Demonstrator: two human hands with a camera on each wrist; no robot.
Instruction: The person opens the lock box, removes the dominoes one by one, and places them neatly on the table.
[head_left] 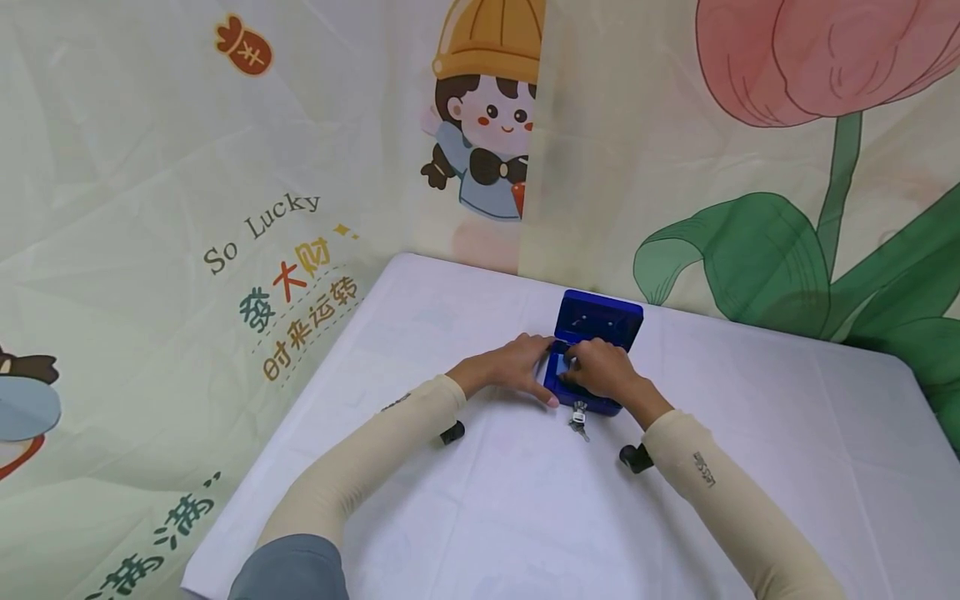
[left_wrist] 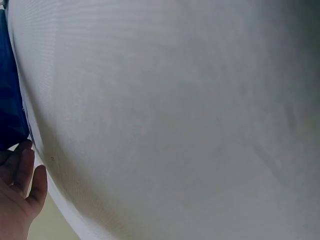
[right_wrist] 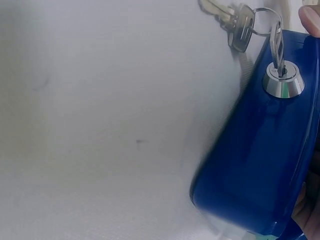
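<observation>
A blue cash box (head_left: pixel 600 321) stands on the table with its lid raised. In the right wrist view a key sits in the box's round silver lock (right_wrist: pixel 283 82), and more keys (right_wrist: pixel 243 28) hang from its ring. My left hand (head_left: pixel 517 364), fingers and thumb spread, rests against the box's left side; its fingertips meet a blue corner in the left wrist view. Reaching into the box, my right hand (head_left: pixel 603 368) has bent fingers beside a light blue patch (head_left: pixel 563 364). Whether those fingers grip anything is hidden.
A white cloth covers the table (head_left: pixel 480 517). Printed curtains (head_left: pixel 600 167) hang along its back and left side. Black camera mounts (head_left: pixel 636 458) stick out under both wrists.
</observation>
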